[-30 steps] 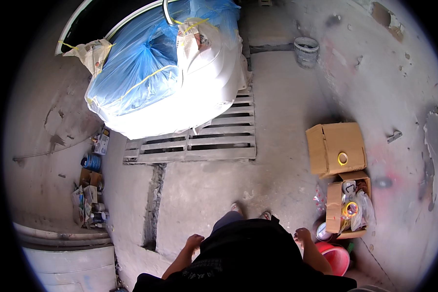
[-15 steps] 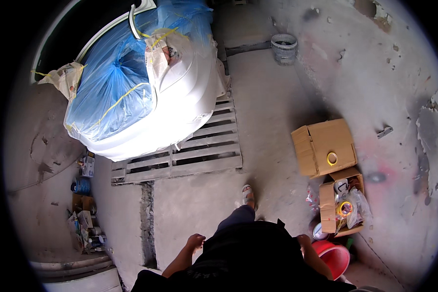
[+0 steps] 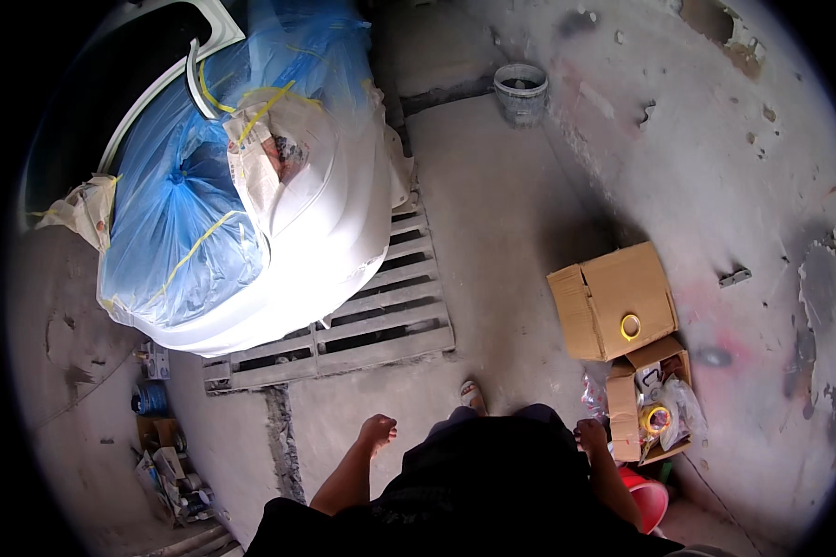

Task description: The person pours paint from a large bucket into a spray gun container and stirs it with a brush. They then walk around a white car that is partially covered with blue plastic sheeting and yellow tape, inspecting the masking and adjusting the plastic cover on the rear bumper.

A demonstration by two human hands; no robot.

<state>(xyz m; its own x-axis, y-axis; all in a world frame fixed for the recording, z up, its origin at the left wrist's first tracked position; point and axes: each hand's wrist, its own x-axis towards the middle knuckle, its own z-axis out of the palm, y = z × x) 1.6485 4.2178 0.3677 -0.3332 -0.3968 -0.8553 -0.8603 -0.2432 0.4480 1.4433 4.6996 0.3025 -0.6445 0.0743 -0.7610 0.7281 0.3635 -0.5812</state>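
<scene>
My left hand (image 3: 378, 433) hangs beside my body with its fingers curled in, and nothing shows in it. On the other side my right hand (image 3: 590, 436) is also curled, close to an open cardboard box (image 3: 627, 413) but apart from it, with no object visible in its fingers. Rolls of yellow tape (image 3: 656, 420) and clear plastic lie in that box. Ahead on the left stands a white car body (image 3: 288, 302), brightly lit. Blue plastic film (image 3: 172, 232), sheets of newspaper (image 3: 255, 162) and strips of yellow tape cover part of it.
A slatted floor grate (image 3: 381, 348) lies beneath the car. Beyond it, a grey bucket (image 3: 520, 93) stands by the right wall. A larger carton (image 3: 622, 297) bears a yellow tape roll (image 3: 631, 326). Near my right arm sits a red basin (image 3: 646, 501). Clutter (image 3: 172, 473) lines the left wall.
The car and grate appear lower and further left in the view. Both of my hands are further forward and show more fully. My forward foot shows less behind my body.
</scene>
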